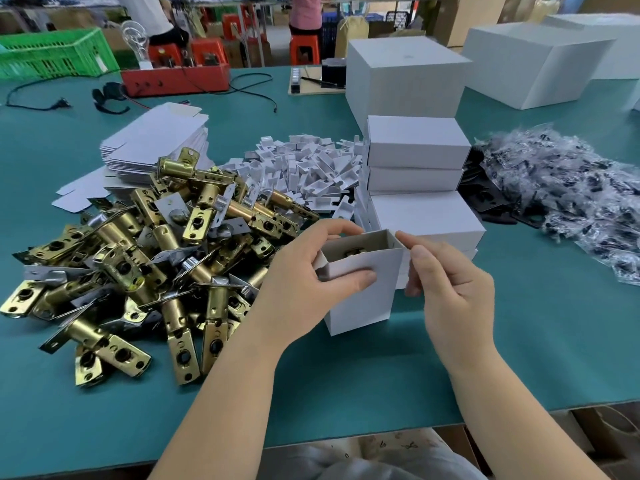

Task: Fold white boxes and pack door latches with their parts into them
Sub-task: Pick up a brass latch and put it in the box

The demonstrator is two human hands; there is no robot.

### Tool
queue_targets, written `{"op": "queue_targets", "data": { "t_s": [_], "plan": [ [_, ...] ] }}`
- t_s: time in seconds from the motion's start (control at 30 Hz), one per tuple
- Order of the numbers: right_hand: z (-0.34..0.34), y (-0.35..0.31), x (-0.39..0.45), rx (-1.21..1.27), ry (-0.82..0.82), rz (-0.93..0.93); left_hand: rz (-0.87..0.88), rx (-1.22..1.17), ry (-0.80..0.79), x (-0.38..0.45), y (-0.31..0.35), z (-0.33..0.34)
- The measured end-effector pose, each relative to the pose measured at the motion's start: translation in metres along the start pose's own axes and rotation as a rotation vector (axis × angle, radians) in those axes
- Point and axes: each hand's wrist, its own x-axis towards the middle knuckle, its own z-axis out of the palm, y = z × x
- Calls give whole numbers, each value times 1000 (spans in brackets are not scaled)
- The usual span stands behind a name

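Latch pile (138, 265): heaped on the bench (346, 386), left of the hands.
Left hand (311, 271): fingers curled round the white box (363, 292), thumb on its near face.
White box: upright, long axis vertical, top open, brass part inside.
Right hand (446, 289): just right of the box, fingers loosely bent, touching its top corner, gripping nothing.
Nearer hand: the left one holds; the right is free, I judge, for the flaps.

Bare forearms, no sleeves/gloves; pale grey printed garment (374, 459) at lap.
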Motion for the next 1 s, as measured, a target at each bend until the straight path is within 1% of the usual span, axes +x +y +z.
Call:
{"op": "queue_targets", "data": {
  "t_s": [0.1, 0.17, 0.27, 0.33, 0.4, 0.47, 0.53, 0.57, 0.6, 0.7, 0.73, 0.8, 0.83, 0.9, 1.0],
  "plan": [
    [-3, 0, 6, 263, -35, 217, -7, 11, -4, -1, 0, 3],
    [-3, -1, 7, 312, -59, 264, 13, 44, 20, -3, 0, 4],
    [-2, -2, 6, 254, -98, 213, 33, 92, 85, -3, 0, 2],
    [0, -6, 6, 124, -123, 102, 34, 128, 125, -4, -1, -4],
    [7, -11, 5, 26, -157, 23, 7, 128, 118, -4, -3, -15],
    [19, -17, 2, -47, -227, -13, -29, 107, 94, -3, -5, -26],
    [31, -20, 0, -95, -306, -16, -52, 95, 113, -3, -7, -35],
    [37, -22, 0, -44, -327, 44, -61, 87, 136, -4, -8, -40],
    [41, -22, 2, 41, -334, 145, -70, 77, 158, -5, -9, -43],
    [57, -16, 10, 235, -309, 528, -68, 92, 175, -11, -11, -48],
    [63, -14, 13, 295, -292, 626, -64, 95, 174, -13, -11, -48],
    [76, -9, 23, 500, -216, 812, -65, 81, 174, -15, -11, -47],
    [82, -9, 29, 615, -148, 897, -67, 77, 177, -15, -11, -46],
    [91, -8, 41, 737, -29, 973, -77, 64, 193, -15, -12, -46],
    [100, 1, 56, 758, 37, 1051, -108, 29, 205, -15, -14, -46]
  ]
}}
